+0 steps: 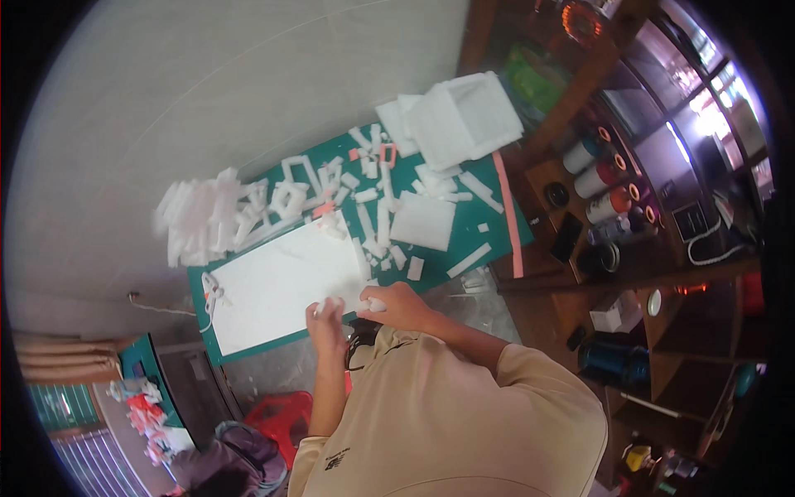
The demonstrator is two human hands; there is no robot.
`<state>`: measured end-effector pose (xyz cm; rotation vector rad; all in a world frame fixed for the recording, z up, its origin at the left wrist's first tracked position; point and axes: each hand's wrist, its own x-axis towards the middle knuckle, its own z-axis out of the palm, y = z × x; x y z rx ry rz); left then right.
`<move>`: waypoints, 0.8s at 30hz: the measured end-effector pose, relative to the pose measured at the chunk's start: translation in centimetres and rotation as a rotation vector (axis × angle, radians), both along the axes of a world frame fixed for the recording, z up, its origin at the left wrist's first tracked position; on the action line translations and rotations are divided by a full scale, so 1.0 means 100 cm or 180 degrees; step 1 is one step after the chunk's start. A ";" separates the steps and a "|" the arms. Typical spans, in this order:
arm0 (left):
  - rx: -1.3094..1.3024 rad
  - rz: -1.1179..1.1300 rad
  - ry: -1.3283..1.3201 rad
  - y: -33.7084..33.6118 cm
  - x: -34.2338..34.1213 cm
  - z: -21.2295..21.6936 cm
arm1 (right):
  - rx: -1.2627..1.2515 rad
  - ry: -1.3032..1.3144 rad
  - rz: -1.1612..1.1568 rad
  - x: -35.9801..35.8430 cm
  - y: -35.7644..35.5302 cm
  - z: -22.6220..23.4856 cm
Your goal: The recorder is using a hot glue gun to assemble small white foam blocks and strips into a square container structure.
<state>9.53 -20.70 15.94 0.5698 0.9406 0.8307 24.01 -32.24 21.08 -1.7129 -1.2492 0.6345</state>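
A green cutting mat (484,224) covers the counter and fills the middle of the view, running from seven o'clock up toward one o'clock. On its near end lies the biggest piece, a large white foam sheet (277,290), flat and uncut as far as can be seen. At one o'clock from it sits a stack of thick white foam blocks (464,116), and at three o'clock of the sheet a smaller square foam panel (422,219) lies flat. A heap of cut foam strips (203,219) spills off the mat at ten o'clock, with many short offcuts (373,224) scattered between heap and panel.

The left hand (327,319) rests at the sheet's near edge, fingers curled around a small white foam piece (321,308). The right hand (397,302), just beside it at three o'clock, has its fingers pinched on another small foam bit (374,305).

Judging by the piles, a good deal of cutting is done already, while the large sheet and the stacked blocks look like stock yet to be worked.
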 end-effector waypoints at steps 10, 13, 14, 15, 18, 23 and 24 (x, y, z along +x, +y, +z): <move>0.1530 -0.2742 0.0802 -0.016 -0.007 0.038 | 0.0053 0.3731 -0.0690 0.029 -0.006 -0.001; 0.1274 -0.3101 0.0404 -0.023 0.002 0.039 | 0.0141 0.4362 -0.0742 0.029 -0.001 -0.012; 0.1211 -0.3050 0.0431 -0.023 0.002 0.040 | 0.0282 0.4384 -0.0556 0.029 0.000 -0.015; 0.1484 -0.3143 0.0649 -0.022 0.000 0.041 | 0.0227 0.4322 -0.0723 0.028 0.000 -0.018; 0.1878 -0.3237 0.0860 -0.017 -0.003 0.043 | 0.0126 0.4270 -0.0873 0.022 0.002 -0.023; 0.3228 -0.3132 0.1243 -0.008 -0.001 0.051 | 0.0120 0.4242 -0.0825 0.013 0.006 -0.027; 0.3154 -0.3116 0.1142 -0.009 -0.001 0.053 | 0.0163 0.4255 -0.0761 0.013 0.006 -0.027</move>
